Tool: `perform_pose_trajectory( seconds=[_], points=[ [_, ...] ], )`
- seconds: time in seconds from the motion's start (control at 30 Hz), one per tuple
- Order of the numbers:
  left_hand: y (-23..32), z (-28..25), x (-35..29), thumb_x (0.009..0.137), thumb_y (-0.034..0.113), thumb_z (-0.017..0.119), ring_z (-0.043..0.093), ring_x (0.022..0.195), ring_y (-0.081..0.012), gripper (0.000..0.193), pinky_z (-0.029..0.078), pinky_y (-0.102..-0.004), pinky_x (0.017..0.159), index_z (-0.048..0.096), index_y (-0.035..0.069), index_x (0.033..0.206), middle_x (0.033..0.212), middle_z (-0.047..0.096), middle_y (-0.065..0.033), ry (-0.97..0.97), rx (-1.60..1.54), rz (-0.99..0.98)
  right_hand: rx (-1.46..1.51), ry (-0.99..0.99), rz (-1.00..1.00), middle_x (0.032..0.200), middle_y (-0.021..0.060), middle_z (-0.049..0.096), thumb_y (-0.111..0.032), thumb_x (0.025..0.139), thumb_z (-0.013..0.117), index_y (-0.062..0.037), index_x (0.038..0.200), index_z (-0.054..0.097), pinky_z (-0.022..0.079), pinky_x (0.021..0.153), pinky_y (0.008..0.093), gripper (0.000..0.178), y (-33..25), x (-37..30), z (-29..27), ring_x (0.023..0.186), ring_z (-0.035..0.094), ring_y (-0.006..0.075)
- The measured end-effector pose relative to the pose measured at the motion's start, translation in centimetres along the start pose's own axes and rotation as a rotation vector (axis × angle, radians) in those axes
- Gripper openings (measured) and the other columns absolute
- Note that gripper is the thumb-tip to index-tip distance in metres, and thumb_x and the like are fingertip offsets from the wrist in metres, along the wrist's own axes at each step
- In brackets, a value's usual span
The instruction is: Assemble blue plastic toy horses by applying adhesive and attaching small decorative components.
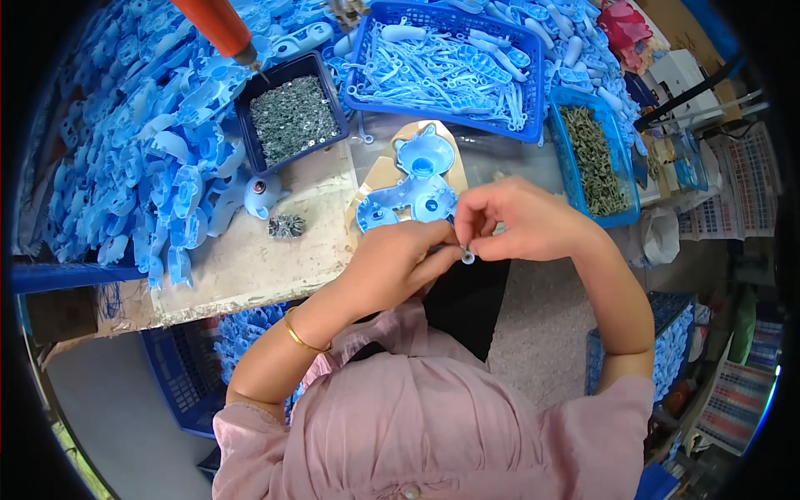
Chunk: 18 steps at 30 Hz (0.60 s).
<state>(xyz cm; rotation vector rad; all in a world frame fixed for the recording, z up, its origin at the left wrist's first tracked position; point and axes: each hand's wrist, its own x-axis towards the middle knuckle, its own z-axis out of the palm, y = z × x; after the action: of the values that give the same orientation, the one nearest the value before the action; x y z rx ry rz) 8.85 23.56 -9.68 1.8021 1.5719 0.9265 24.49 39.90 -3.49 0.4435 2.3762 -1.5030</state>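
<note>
My left hand (393,257) is closed in a pinch, holding a small pale ring-ended plastic part (468,257) at the table's near edge. Fingertips of my right hand (521,218) meet it from the other side, pinched together; whatever small thing they hold is hidden. Just beyond the hands, a light-blue plastic shell half (425,156) with round sockets rests hollow side up on a tan, shaped holder (364,207). A blue basket (533,133) behind it is filled with similar ring-ended light-blue parts and a few rounded pieces.
Left of the holder stands a dark bin (244,112) of small metal pieces, under a hanging orange screwdriver (218,29). A metal cluster (286,226) lies nearby. Blue shells (142,158) pile at left; a light-blue bin (621,218) of small metal parts stands at right.
</note>
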Motion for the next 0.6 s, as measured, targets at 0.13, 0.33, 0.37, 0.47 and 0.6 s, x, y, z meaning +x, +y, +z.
perform_pose_trajectory(
  seconds=[0.13,0.33,0.37,0.47,0.6],
  points=[
    [-0.1,0.3,-0.7,0.092,0.019,0.071,0.062,0.07,-0.0285,0.016,0.05,-0.0386,0.065,0.069,0.004,0.098,0.081,0.067,-0.0117,0.199,-0.158,-0.186,0.255,0.206,-0.074,0.093,0.0002,0.067,-0.004,0.085,0.074,-0.0016,0.1,0.065,0.049,0.075,0.0249,0.019,0.2,0.4,1.8,0.083,0.063,0.0082],
    [-2.1,-1.0,-1.4,0.084,0.025,0.077,0.059,0.091,-0.0311,0.034,0.048,-0.0419,0.08,0.066,0.008,0.112,0.096,0.067,-0.0105,0.428,0.216,-0.04,0.216,0.365,-0.057,0.091,-0.0038,0.064,-0.007,0.086,0.076,-0.0061,0.102,0.066,0.043,0.069,0.0211,0.02,2.2,2.7,2.0,0.08,0.057,0.0033],
    [-2.5,-1.4,-1.7,0.08,0.025,0.079,0.056,0.097,-0.0317,0.042,0.046,-0.0426,0.085,0.064,0.008,0.116,0.103,0.065,-0.01,0.497,0.318,-0.002,0.203,0.369,-0.023,0.091,-0.0035,0.065,-0.008,0.086,0.076,-0.0058,0.103,0.065,0.043,0.068,0.0207,0.02,2.7,3.2,1.9,0.08,0.057,0.0032],
    [-3.6,-1.7,-2.4,0.075,0.023,0.082,0.053,0.101,-0.0327,0.053,0.044,-0.0441,0.088,0.06,0.008,0.121,0.112,0.06,-0.0097,0.39,0.343,-0.093,0.195,0.358,0.043,0.09,-0.002,0.065,-0.007,0.086,0.077,-0.0043,0.105,0.064,0.043,0.068,0.0206,0.023,4.1,4.1,1.5,0.08,0.057,0.0033],
    [-4.4,-1.2,-2.1,0.073,0.021,0.082,0.054,0.093,-0.0339,0.048,0.045,-0.043,0.084,0.062,0.007,0.115,0.105,0.062,-0.0104,0.456,0.376,-0.093,0.239,0.341,0.078,0.087,-0.0008,0.065,-0.004,0.083,0.076,-0.0022,0.103,0.063,0.044,0.066,0.0218,0.024,4.6,5.3,1.6,0.077,0.057,0.0036]
  ],
)
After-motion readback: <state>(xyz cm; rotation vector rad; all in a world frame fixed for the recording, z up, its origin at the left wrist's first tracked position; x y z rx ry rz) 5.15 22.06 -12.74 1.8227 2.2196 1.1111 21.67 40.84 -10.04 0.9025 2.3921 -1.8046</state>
